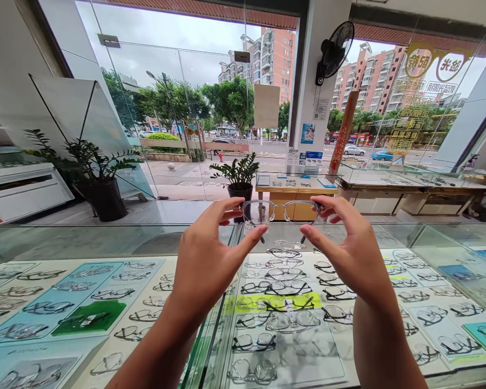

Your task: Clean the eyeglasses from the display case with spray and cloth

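Note:
A pair of eyeglasses [279,206] with clear lenses and a thin frame is held up level above the glass display counter. My left hand [210,243] grips it at the left end, fingers on the hinge side and thumb near the lower rim. At the opposite end my right hand [344,237] holds it the same way, fingers by the hinge and thumb under the right lens. The nose pads show in the middle, and the dark temple tips point down below the lenses.
Under the glass counter [194,229] lie rows of eyeglasses, some on a yellow-green strip [319,301] and a green cloth [89,317]. Beyond stand a potted plant [240,173], a larger plant pot [103,200] and a wooden cabinet [275,202]. A wall fan [334,49] hangs above.

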The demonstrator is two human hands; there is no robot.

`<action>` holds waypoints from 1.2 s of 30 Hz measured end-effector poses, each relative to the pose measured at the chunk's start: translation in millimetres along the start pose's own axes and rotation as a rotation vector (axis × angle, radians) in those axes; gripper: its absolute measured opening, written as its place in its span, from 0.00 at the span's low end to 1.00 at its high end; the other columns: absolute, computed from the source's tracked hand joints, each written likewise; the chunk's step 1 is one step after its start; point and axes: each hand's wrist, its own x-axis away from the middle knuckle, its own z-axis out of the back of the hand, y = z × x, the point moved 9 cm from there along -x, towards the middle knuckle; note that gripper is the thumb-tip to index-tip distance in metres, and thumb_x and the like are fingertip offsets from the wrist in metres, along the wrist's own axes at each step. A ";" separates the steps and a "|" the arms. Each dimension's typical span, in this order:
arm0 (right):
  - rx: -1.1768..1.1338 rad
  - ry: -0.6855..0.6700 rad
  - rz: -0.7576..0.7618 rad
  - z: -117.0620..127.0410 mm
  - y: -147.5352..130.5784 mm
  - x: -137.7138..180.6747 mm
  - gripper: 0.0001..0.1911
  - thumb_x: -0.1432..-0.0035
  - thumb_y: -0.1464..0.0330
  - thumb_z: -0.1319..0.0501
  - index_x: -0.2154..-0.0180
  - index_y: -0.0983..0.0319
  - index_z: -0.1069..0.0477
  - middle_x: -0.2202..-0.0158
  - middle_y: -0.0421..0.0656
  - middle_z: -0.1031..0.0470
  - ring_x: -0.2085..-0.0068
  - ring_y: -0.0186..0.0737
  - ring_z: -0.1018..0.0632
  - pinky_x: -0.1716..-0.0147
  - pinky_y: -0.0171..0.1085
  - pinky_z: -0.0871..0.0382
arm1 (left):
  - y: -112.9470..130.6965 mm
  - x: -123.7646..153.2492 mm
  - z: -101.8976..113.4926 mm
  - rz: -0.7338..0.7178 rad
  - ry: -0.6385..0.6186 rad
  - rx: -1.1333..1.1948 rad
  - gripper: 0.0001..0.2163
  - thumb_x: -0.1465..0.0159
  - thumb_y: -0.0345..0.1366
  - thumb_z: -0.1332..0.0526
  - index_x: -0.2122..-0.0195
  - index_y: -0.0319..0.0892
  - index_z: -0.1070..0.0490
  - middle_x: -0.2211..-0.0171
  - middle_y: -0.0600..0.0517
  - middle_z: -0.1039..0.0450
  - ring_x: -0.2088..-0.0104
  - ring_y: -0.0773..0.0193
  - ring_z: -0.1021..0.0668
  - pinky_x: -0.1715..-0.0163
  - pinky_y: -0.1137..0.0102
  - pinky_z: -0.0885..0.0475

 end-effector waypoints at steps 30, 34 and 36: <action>0.012 -0.007 -0.017 -1.3 1.3 1.8 0.24 0.33 0.52 0.33 0.41 0.54 0.26 0.47 0.48 0.19 0.49 0.53 0.20 0.49 0.53 0.24 | -4.6 -1.5 -2.1 0.016 -0.017 0.034 0.24 0.36 0.52 0.28 0.42 0.48 0.23 0.46 0.45 0.18 0.50 0.50 0.16 0.48 0.53 0.19; 0.014 -0.006 -0.011 -0.7 0.5 1.6 0.24 0.33 0.52 0.33 0.41 0.54 0.26 0.49 0.48 0.19 0.49 0.53 0.20 0.49 0.53 0.24 | -7.7 -2.4 -3.7 0.035 -0.033 0.050 0.24 0.37 0.53 0.28 0.43 0.48 0.23 0.46 0.44 0.18 0.50 0.49 0.15 0.48 0.52 0.19; 0.015 -0.003 -0.011 -0.5 0.1 1.8 0.24 0.33 0.52 0.33 0.41 0.54 0.26 0.49 0.48 0.19 0.49 0.53 0.20 0.50 0.53 0.25 | -8.9 -2.7 -4.3 0.044 -0.040 0.056 0.24 0.37 0.54 0.28 0.44 0.48 0.22 0.46 0.44 0.17 0.51 0.49 0.15 0.48 0.52 0.19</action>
